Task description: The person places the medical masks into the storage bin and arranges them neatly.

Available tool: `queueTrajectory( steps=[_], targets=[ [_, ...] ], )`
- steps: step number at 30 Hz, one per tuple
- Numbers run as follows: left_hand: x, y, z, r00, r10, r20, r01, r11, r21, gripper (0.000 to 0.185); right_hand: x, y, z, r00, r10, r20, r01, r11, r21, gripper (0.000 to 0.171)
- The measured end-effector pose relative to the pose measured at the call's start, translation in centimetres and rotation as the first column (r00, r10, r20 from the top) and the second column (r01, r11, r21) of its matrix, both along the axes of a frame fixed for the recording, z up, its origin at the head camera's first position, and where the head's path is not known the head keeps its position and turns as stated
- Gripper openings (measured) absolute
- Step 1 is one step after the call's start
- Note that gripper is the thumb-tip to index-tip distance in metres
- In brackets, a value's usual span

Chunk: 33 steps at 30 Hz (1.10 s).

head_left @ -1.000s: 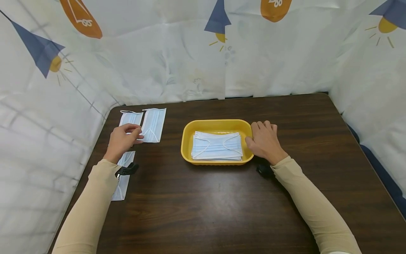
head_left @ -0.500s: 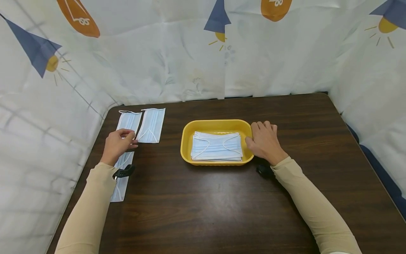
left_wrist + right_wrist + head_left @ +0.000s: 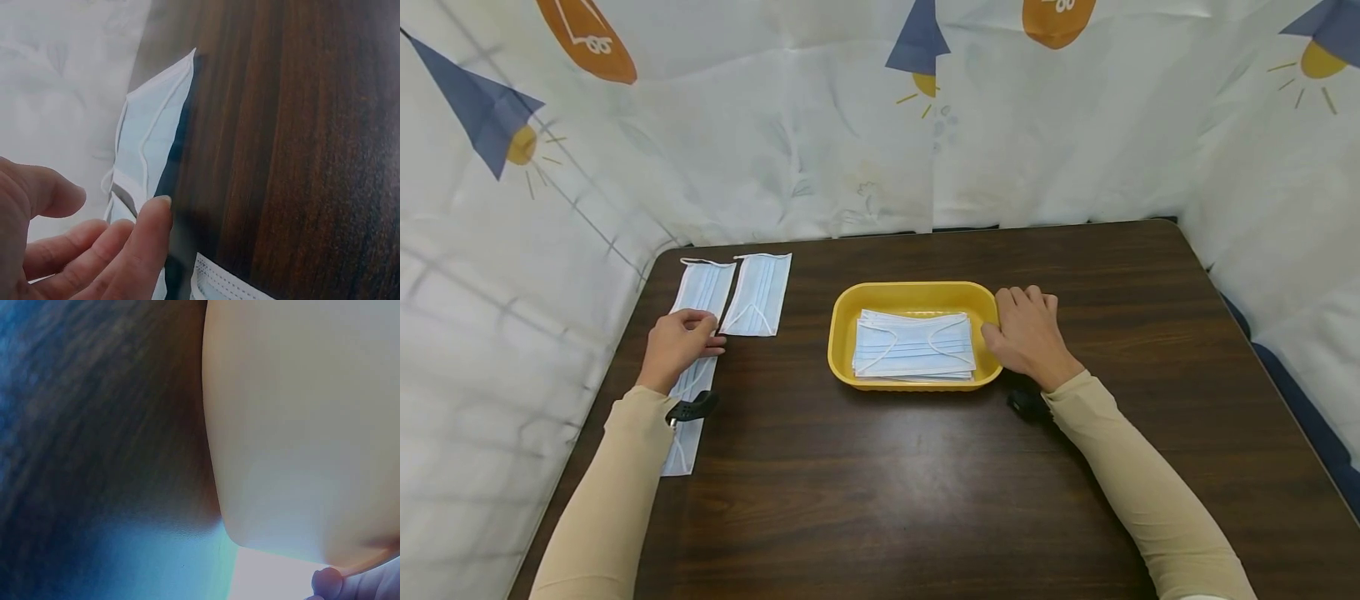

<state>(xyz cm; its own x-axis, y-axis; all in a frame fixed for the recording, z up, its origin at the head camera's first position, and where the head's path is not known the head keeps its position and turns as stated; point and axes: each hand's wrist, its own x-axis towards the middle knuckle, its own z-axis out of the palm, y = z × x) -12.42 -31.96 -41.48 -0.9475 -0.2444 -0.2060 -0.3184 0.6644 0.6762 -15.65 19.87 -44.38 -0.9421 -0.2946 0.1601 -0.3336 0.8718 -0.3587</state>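
Note:
My left hand [image 3: 679, 346] is over the face masks at the table's left side, thumb and fingers apart with nothing pinched between them in the left wrist view. Just beyond it lies one pale blue mask [image 3: 706, 287], partly covered by the hand, with a second mask [image 3: 760, 293] to its right. Another mask [image 3: 683, 442] lies nearer, partly under the wrist. My right hand [image 3: 1028, 335] grips the right rim of a yellow tray [image 3: 917, 292]. Inside the tray lies a stack of masks [image 3: 913, 346], ear loops on top.
The dark wooden table [image 3: 917, 500] reaches back to a white printed curtain [image 3: 850, 150], which also hangs at both sides. A black wrist strap [image 3: 694, 406] is on the left wrist, and a small black device [image 3: 1026, 405] is below the right one.
My left hand has drifted slightly left, uncovering more of the back-left mask. The right hand keeps its grip on the tray, which stays in place.

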Motion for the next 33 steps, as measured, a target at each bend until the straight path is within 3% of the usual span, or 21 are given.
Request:
queueTrajectory(
  steps=[7, 21, 33],
  targets=[
    [-0.6, 0.1, -0.3, 0.999, -0.005, 0.032, 0.006, 1.000, -0.014, 0.056, 0.0, 0.0, 0.1, 1.000, 0.000, 0.010, 0.000, 1.000, 0.000, 0.022],
    [-1.9, 0.0, -1.5, 0.999, -0.036, 0.026, 0.037, 0.999, -0.037, 0.059, 0.1, 0.0, 0.0, 1.000, -0.012, 0.007, 0.012, 1.000, -0.009, 0.022],
    [-2.3, 0.1, -1.4, 0.997, -0.069, 0.041, 0.076, 0.978, -0.194, 0.053, 0.0, 0.0, -0.1, 1.000, -0.010, 0.005, 0.010, 1.000, -0.004, 0.024]
  ],
)
